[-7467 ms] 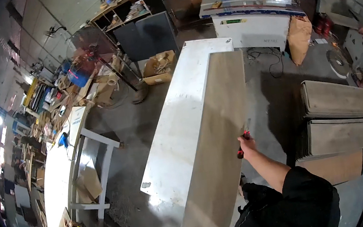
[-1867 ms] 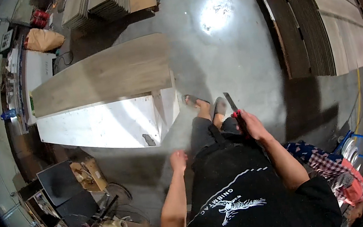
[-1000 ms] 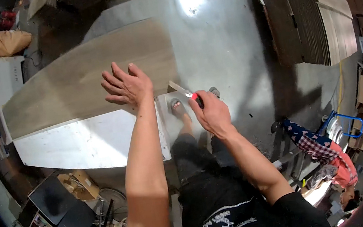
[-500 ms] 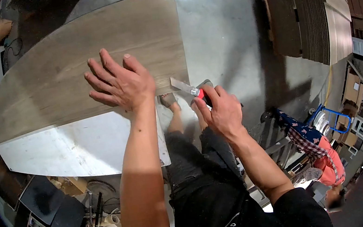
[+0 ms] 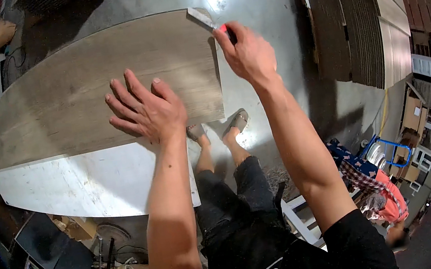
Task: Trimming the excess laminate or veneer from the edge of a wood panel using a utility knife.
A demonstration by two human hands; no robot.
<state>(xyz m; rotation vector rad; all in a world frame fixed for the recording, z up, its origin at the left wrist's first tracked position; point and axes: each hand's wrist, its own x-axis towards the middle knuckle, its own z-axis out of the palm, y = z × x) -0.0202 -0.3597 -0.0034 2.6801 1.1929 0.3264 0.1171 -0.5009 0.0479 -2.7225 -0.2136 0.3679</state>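
My left hand (image 5: 154, 113) lies with fingers spread on a brown wood-grain board (image 5: 67, 73), near its close edge. My right hand (image 5: 251, 54) is closed round the red and black handle of a utility knife (image 5: 201, 18) with a long metal blade. The blade reaches the far right corner of the board, its tip pointing left and away; whether it touches the edge I cannot tell. A white board (image 5: 78, 183) with smudges shows below the brown one, on the side toward me.
Tall stacks of brown sheets (image 5: 360, 23) stand on the right. Farther back at lower right are a person (image 5: 392, 197) in a coral top and a blue-framed cart (image 5: 409, 154). Dark panels (image 5: 48, 243) and clutter fill the lower left. A pale frame (image 5: 301, 222) stands by my right side.
My right hand has carried the knife away from me, from the board's near right edge to its far right corner. My left hand stays spread on the board. The view has shifted slightly.
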